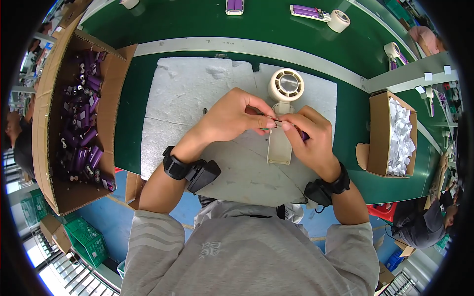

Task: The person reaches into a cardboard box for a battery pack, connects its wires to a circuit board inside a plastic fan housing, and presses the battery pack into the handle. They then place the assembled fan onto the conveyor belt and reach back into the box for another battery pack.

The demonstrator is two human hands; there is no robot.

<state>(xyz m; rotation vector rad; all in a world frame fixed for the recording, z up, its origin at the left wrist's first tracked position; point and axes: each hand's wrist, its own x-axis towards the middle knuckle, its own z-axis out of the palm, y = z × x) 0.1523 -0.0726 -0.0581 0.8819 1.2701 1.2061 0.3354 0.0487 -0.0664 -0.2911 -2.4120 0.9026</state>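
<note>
My left hand [231, 116] and my right hand [312, 132] meet fingertip to fingertip over a cream handheld fan. Both are closed in a pinch around small parts, where a thin dark red wire and a bit of green show. A purple battery [304, 134] peeks out from under the curled fingers of my right hand; most of it is covered. Under my hands lies the fan, its round head [286, 85] pointing away from me and its open handle shell [279, 148] toward me. My fingers partly hide where head and handle join.
White foam sheets [185, 93] cover the green bench. On the left stands a cardboard box [47, 123] of purple batteries; on the right, a box [377, 133] of white pieces. Beyond a pale rail [197, 44], another fan [338, 21] and its purple battery lie on the green surface.
</note>
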